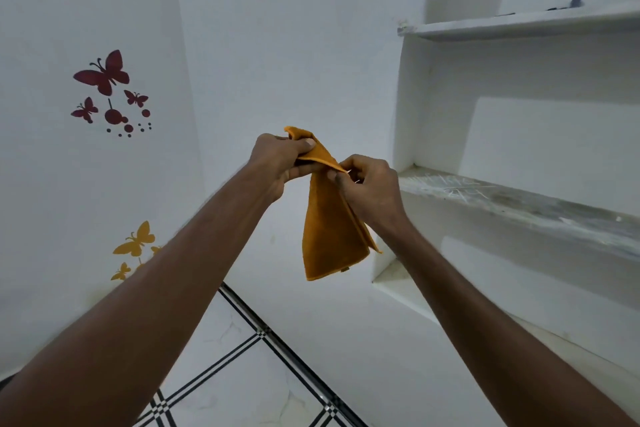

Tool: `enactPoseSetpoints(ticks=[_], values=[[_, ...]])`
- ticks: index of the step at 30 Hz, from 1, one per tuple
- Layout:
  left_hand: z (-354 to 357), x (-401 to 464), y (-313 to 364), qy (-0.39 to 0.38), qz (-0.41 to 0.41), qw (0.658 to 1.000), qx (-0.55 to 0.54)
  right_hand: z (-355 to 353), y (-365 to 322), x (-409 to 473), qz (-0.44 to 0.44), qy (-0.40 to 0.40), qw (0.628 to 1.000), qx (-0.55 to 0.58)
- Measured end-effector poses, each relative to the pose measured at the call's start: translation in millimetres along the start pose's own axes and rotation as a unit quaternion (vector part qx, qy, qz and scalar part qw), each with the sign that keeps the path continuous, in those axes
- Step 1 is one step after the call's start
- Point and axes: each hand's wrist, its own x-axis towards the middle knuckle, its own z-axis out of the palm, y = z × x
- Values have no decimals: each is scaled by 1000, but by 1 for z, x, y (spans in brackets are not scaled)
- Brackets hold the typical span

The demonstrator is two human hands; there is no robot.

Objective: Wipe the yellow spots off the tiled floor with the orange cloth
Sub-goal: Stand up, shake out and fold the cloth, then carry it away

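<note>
The orange cloth (329, 229) hangs folded in the air in front of a white wall corner, held up at chest height. My left hand (280, 163) pinches its top edge near the upper corner. My right hand (370, 187) grips the same top edge a little lower and to the right. The rest of the cloth droops below both hands. A patch of white tiled floor (242, 367) with black-and-white border lines shows at the bottom, between my forearms. No yellow spots are visible on that patch.
Built-in white shelves fill the right side, with a dusty middle shelf (519, 201) close to my right hand and an upper shelf (519, 24) above. Dark red butterfly stickers (104, 73) and yellow butterfly stickers (136, 241) decorate the left wall.
</note>
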Motion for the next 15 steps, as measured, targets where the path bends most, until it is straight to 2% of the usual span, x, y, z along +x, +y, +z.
enactPoseSetpoints(ticks=[3,7,11,15], values=[[-7,-2,-6,-63,-3,998,4,-5,-2,5,55,-18,997,60],[-11,-6,-24,-98,9,979,178,-7,-3,10,174,-38,971,159],[-6,-8,-42,-132,-4,972,193,-3,0,12,225,-78,955,179],[-7,-7,-47,-164,7,970,178,-3,6,13,234,-80,954,170]])
